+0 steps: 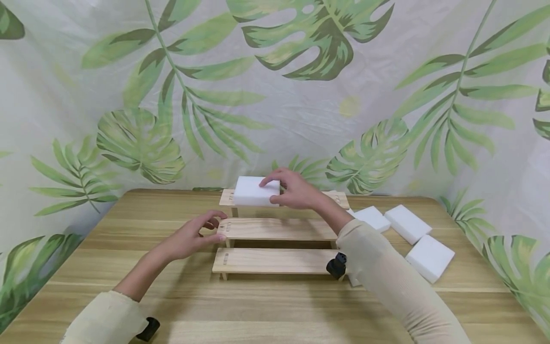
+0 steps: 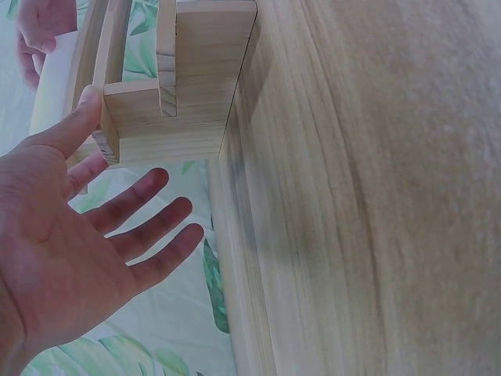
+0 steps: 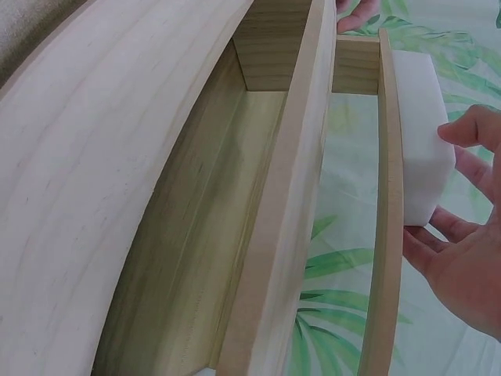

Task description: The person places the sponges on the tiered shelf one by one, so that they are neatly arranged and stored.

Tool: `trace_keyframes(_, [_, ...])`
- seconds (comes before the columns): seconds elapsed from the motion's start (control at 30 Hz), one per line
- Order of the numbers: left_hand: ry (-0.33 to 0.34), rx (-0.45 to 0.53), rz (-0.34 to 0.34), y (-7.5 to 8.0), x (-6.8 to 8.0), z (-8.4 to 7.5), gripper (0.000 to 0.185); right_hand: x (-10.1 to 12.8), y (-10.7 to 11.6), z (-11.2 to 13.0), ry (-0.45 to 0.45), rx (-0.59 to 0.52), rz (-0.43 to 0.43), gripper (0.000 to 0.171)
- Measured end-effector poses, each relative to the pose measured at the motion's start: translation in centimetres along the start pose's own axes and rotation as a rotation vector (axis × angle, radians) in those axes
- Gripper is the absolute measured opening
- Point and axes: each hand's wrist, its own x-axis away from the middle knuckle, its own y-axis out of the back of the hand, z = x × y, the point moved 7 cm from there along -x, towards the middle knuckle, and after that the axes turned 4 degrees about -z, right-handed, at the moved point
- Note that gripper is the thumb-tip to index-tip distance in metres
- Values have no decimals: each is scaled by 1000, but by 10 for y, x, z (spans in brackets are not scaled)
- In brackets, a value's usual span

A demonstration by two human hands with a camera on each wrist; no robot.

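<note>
The right hand (image 1: 293, 188) has its thumb and fingers curled around the right end of a white block (image 1: 253, 190), which sits on the left part of the top shelf (image 1: 226, 197) of a stepped wooden stand (image 1: 277, 235). The block could tip or slide if those fingers dragged it as they let go, or be set crooked, with a corner over the shelf's front edge. The left hand (image 1: 191, 237) only touches the left end of the middle shelf (image 1: 296, 229) with thumb and forefinger, its other fingers loosely spread, so an uneven push from the right could probably skew the light-looking stand. The right forearm also reaches across the stand's right end, where the sleeve (image 1: 386, 267) or the black wrist camera (image 1: 337, 266) might catch the front shelf (image 1: 275, 261). The stand occupies the back middle of a wood-grained worktop (image 1: 240, 310), its top shelf near the back edge. Loose white blocks (image 1: 430, 258) lie toward the right edge, some partly hidden by the arm. A leaf-printed sheet (image 1: 301, 119) hangs behind the back edge and down both sides.
</note>
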Motion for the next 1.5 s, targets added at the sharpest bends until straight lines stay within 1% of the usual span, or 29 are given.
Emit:
trace_keyframes(0.2, [-6, 4, 3, 0, 0, -1, 46, 7, 8, -4, -12, -128, -23, 45])
trace_keyframes(0.27, [-8, 4, 3, 0, 0, -1, 46, 11, 13, -6, -8, -139, -40, 44])
trace_keyframes(0.43, [-5, 5, 2, 0, 1, -1, 46, 25, 26, -12, -6, -132, -78, 44])
trace_keyframes(0.57, [-15, 12, 5, 0, 1, -3, 46, 38, 37, -15, -1, -123, -101, 44])
trace_keyframes(0.83, [-16, 15, 3, 0, 1, -3, 47, 72, 58, -23, -13, -97, -180, 43])
trace_keyframes(1.07, [-14, 18, 6, 0, 1, -4, 47, 102, 76, -35, -93, -88, -223, 43])
trace_keyframes(1.27, [-21, 17, 7, 0, 1, -4, 47, 129, 97, -45, -153, -50, -291, 42])
trace_keyframes(1.37, [-22, 14, 6, 0, 1, -3, 46, 142, 105, -50, -151, -28, -327, 41])
trace_keyframes(1.5, [-19, 14, 7, 0, 1, -3, 47, 156, 109, -60, -139, -20, -353, 40])
